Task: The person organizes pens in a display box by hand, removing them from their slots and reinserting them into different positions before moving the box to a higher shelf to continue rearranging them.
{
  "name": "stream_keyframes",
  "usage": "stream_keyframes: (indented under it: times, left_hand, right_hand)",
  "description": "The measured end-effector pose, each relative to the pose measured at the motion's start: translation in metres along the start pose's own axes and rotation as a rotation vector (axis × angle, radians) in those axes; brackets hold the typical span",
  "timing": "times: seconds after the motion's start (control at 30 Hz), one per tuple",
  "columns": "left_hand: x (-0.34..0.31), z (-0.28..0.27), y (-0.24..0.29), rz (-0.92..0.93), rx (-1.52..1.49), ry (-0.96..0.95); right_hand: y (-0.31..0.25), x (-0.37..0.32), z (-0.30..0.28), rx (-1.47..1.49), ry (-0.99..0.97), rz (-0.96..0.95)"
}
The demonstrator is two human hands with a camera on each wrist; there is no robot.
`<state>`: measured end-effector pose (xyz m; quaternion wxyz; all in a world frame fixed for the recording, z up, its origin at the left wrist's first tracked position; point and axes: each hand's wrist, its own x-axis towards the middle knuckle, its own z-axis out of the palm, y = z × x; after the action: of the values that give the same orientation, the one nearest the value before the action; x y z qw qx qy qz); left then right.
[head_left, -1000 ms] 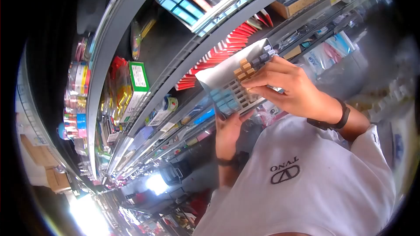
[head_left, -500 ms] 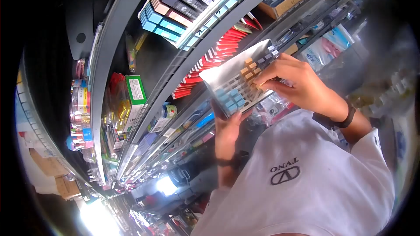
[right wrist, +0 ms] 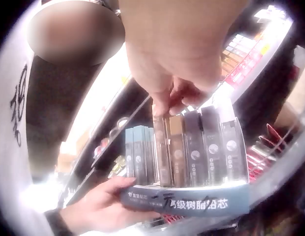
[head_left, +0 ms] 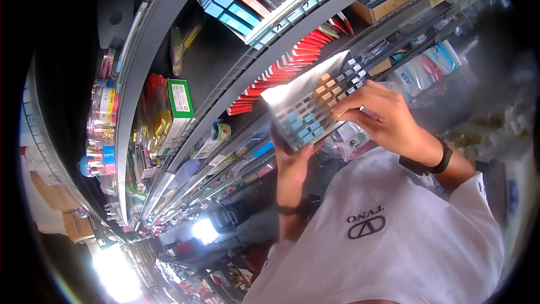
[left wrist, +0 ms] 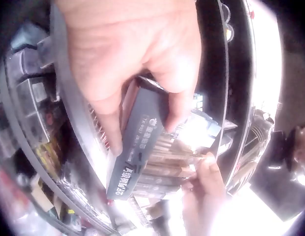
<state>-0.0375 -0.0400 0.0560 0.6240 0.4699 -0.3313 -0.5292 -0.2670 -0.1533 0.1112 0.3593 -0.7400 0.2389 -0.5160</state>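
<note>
My left hand (head_left: 291,171) grips a display box (right wrist: 196,201) from below and the side, thumb at its front edge. White inside and dark blue-grey outside, the box carries printed lettering that names pencil leads. Upright clear tubes of pencil leads stand in its slotted insert: blue-capped tubes (head_left: 306,126) at one end, brown-capped tubes (head_left: 326,87) in the middle, grey-capped tubes (head_left: 353,70) at the other end. With thumb and fingertips, my right hand (head_left: 382,115) pinches the top of a brown-capped lead tube (right wrist: 162,152), which sits slightly higher than its neighbour in the right wrist view.
Behind the box runs a grey shelf with a wire front rail (head_left: 225,87). Red packets (head_left: 281,70) stand in a row there. Higher up is a tray of pastel boxes (head_left: 253,0); a green-and-white carton (head_left: 179,101) stands to the left and a cardboard box (head_left: 388,3) at the upper right.
The box and both hands have shifted slightly to the right in the head view. My right hand has moved off the grey-capped tubes, so more of them show, and it stays at the brown-capped ones.
</note>
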Motion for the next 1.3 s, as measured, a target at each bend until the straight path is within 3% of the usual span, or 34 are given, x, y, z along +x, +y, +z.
stream_keyframes:
  times: [0.1, 0.3, 0.7, 1.0, 1.2, 1.3]
  left_hand:
    - [-0.001, -0.001, 0.0, 0.016, -0.018, 0.013]
    - [-0.002, -0.008, -0.006, -0.051, -0.142, 0.036]
    - [0.0, -0.01, -0.002, 0.02, -0.124, 0.0]
    - [-0.001, -0.013, -0.003, -0.015, -0.203, 0.041]
    - [-0.002, -0.014, 0.004, -0.031, -0.233, 0.002]
    - [-0.001, -0.017, 0.002, -0.029, -0.27, -0.019]
  right_hand:
    - [0.001, -0.003, -0.004, -0.104, -0.121, -0.068]
    - [-0.015, -0.003, 0.007, -0.415, -0.075, -0.283]
    - [0.001, -0.004, 0.021, -0.561, -0.083, -0.423]
    - [-0.004, 0.002, 0.016, -0.509, -0.085, -0.307]
    - [-0.013, 0.004, 0.024, -0.531, -0.067, -0.334]
    - [-0.009, 0.011, 0.013, -0.539, -0.164, -0.323]
